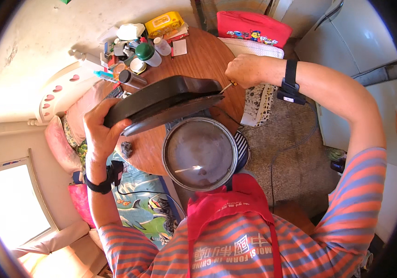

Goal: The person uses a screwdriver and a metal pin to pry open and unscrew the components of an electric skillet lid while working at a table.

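Note:
My left hand (pixel 103 132) is closed round the left end of a black, thick-rimmed appliance shell (pixel 161 99), thumb on its near side. The shell is held tilted on edge above the table, and its inner side is largely hidden. At its right end, my right hand (pixel 247 70) is closed in a fist on a thin metal-shafted screwdriver (pixel 227 86), its handle hidden in the fingers. The shaft reaches the shell's edge; I cannot tell whether it touches a screw. Just below the shell is a round, shallow metal pan (pixel 198 153) with a raised rim.
Beyond the shell, the wooden table (pixel 203 51) bears a green-capped bottle (pixel 148 53), a dark tumbler (pixel 132 79) and a yellow wipes pack (pixel 164 24). A grey scouring ball (pixel 126 149) lies near its left edge. A red bag (pixel 254 28) stands behind; a cable (pixel 272 173) crosses the floor.

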Tool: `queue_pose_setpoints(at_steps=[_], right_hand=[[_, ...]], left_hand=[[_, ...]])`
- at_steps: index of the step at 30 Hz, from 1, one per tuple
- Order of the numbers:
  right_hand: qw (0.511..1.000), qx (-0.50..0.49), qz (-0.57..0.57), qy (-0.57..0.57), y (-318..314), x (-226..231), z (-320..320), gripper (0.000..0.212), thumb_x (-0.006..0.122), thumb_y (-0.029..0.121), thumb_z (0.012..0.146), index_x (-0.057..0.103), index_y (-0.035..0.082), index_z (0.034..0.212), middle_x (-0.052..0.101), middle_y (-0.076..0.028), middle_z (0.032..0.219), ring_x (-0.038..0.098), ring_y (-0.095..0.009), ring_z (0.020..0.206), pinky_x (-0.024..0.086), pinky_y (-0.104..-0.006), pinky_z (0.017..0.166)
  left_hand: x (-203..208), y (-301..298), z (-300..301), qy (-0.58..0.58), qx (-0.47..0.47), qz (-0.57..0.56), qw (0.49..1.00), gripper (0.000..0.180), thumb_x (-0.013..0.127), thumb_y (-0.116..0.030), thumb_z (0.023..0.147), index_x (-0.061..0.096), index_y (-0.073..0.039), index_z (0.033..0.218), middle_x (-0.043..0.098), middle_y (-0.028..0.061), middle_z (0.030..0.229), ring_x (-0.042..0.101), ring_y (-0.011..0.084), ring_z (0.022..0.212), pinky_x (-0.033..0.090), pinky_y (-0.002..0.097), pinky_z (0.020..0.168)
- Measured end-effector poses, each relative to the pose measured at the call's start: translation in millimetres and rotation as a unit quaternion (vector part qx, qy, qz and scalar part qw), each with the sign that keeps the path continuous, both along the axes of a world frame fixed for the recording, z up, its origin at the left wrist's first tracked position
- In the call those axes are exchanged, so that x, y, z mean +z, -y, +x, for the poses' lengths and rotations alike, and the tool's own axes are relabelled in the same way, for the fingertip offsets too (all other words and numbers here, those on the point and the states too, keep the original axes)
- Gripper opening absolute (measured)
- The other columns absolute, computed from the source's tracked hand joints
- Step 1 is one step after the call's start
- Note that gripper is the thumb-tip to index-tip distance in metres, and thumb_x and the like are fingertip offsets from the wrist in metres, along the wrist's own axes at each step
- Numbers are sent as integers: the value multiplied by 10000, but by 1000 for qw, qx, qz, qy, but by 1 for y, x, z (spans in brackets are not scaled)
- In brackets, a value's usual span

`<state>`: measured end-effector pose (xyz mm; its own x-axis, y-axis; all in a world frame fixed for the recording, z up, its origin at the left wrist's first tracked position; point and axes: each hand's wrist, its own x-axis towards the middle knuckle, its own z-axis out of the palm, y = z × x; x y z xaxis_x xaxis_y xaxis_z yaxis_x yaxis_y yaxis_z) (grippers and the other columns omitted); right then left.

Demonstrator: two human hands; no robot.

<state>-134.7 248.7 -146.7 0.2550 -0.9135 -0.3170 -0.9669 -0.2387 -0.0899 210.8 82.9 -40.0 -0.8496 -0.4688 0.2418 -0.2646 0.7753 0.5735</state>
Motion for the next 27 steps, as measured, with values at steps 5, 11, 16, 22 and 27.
queue_pose_setpoints(at_steps=[5, 11, 16, 22, 27], right_hand=[[998, 35, 52, -14, 14, 16, 1, 93, 665, 62, 703, 717, 3, 754, 722, -192, 834, 715, -361, 859, 565, -445, 732], [999, 36, -28, -3, -7, -9, 0, 85, 663, 97, 711, 713, 31, 733, 719, -176, 811, 715, -354, 810, 566, -454, 700], [966, -221, -75, 108, -54, -45, 42, 154, 640, 183, 810, 701, 43, 828, 685, -196, 731, 696, -375, 730, 553, -480, 650], [908, -354, -26, 224, -66, -81, 55, 229, 598, 156, 837, 706, -41, 791, 692, -255, 791, 704, -416, 747, 572, -499, 666], [930, -292, -57, 214, -58, -74, 43, 206, 596, 136, 829, 699, -36, 784, 694, -247, 808, 707, -404, 781, 578, -478, 661]], left_hand=[[2, 1, 4, 4, 5, -17, 1000, 651, 816, -523, 757, 658, 45, 1034, 650, 129, 796, 619, 210, 710, 493, 328, 675], [-1, -8, 12, 28, 32, -42, 998, 633, 829, -515, 720, 646, 29, 989, 619, 107, 764, 608, 194, 682, 471, 322, 639], [-3, -14, 20, 1, 79, -55, 995, 547, 829, -425, 715, 634, 33, 942, 569, 79, 733, 544, 181, 653, 434, 290, 621], [-9, -19, 25, -18, 113, -127, 985, 673, 738, -588, 718, 654, 41, 940, 644, 103, 784, 642, 204, 739, 497, 326, 701], [-10, -16, 34, -4, 144, -155, 977, 757, 705, -678, 773, 679, 45, 998, 683, 95, 830, 662, 200, 797, 508, 326, 731]])
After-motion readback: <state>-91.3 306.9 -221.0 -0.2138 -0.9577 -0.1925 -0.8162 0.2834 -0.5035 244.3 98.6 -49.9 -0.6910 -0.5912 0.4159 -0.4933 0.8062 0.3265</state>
